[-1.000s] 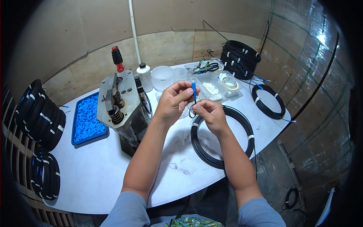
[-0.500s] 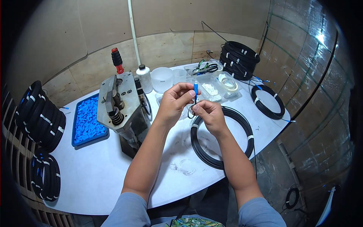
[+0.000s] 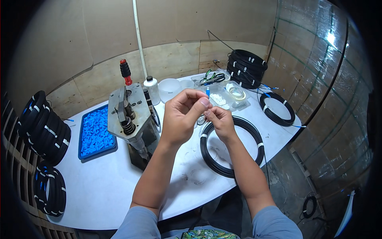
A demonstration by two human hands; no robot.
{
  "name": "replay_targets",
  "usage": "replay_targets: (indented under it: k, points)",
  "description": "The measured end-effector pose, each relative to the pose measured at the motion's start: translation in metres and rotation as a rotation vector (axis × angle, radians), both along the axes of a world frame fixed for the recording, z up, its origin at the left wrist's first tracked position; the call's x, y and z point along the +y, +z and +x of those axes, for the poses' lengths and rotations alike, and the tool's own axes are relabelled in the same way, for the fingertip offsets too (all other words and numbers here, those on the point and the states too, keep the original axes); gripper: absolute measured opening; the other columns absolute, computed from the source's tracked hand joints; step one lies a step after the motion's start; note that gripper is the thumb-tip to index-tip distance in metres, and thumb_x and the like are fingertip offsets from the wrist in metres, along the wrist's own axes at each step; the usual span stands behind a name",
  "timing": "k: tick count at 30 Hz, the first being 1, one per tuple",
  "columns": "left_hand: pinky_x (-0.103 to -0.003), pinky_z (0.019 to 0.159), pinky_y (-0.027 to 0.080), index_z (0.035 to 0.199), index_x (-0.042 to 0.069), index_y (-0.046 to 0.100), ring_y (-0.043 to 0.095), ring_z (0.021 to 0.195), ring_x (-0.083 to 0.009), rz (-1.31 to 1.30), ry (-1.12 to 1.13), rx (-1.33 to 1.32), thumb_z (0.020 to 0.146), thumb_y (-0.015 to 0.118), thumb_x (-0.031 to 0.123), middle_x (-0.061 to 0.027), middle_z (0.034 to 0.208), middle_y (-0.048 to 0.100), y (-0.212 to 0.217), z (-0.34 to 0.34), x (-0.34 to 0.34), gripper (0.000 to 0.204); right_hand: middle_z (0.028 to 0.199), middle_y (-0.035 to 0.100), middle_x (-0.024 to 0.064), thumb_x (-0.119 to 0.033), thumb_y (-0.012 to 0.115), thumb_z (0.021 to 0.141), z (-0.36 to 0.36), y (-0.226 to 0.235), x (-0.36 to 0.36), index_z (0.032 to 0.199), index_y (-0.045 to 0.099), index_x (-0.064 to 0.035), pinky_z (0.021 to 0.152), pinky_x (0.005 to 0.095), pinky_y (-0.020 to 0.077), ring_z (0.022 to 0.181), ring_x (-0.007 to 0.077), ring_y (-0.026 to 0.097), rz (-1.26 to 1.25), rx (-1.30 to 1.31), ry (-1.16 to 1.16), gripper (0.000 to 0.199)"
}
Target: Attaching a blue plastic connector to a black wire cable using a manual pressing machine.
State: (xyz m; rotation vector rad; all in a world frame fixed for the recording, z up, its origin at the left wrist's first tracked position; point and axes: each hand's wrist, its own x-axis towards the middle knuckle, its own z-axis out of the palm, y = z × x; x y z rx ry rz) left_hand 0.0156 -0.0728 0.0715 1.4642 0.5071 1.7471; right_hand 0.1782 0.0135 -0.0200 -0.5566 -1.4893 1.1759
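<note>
Pinched at my left hand (image 3: 181, 115) is a small blue cable connector (image 3: 207, 91), its upper end pointing up past the thumb and forefinger. The thumb covers the connector's lower part. Just below and to the right, my right hand (image 3: 222, 124) is closed on the thin black cable behind the connector; its fingertips hide most of the cable there. A small loop of that cable (image 3: 201, 120) shows between the hands. Under my right hand and forearm lies a large coil of black cable (image 3: 205, 153), bound with white ties, on the white table (image 3: 107, 191).
Left of my arms stands a metal hand press (image 3: 137, 105) with a red-and-black handle. Beside it is a blue tray (image 3: 99, 154) of blue connector parts. Coiled cables (image 3: 49, 125) stack at far left and back right (image 3: 246, 71). A bottle (image 3: 152, 89) and plastic tubs (image 3: 169, 88) stand behind.
My left hand has come closer and turned, now covering more of the connector. My right hand keeps its pinch on the cable. The whole view has shifted slightly.
</note>
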Motion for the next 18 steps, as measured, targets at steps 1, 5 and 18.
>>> replay_targets:
  k: [1, 5, 18]
  points:
    - [-0.026, 0.080, 0.054, 0.105, -0.001, 0.068, 0.068, 0.088, -0.0108, 0.017, -0.025, 0.005, 0.097, 0.071, 0.012, -0.0060, 0.096, 0.072, 0.003, 0.001, -0.007, 0.015, 0.084, 0.071, 0.0018, -0.022, 0.072, 0.100, 0.000, 0.000, -0.001, 0.097, 0.075, -0.0013, 0.074, 0.0238, 0.0490, 0.077, 0.0071, 0.060, -0.001, -0.004, -0.009, 0.021]
    - [-0.025, 0.079, 0.055, 0.105, -0.002, 0.068, 0.068, 0.088, -0.0106, 0.045, 0.018, 0.022, 0.097, 0.071, 0.009, -0.0061, 0.094, 0.072, 0.005, 0.001, -0.008, 0.014, 0.085, 0.070, 0.0017, -0.020, 0.070, 0.101, 0.005, -0.001, -0.012, 0.097, 0.072, -0.0010, 0.072, 0.0225, 0.0484, 0.077, 0.0064, 0.060, 0.016, -0.019, -0.038, 0.019]
    - [-0.027, 0.079, 0.053, 0.102, -0.001, 0.072, 0.067, 0.083, -0.0115, -0.054, 0.064, 0.335, 0.097, 0.072, 0.019, -0.0053, 0.089, 0.074, -0.025, 0.013, 0.028, 0.021, 0.093, 0.071, 0.0068, -0.013, 0.068, 0.101, 0.046, -0.010, -0.128, 0.105, 0.066, 0.0026, 0.078, 0.0261, 0.0549, 0.082, 0.0114, 0.069, 0.103, 0.056, -0.437, 0.016]
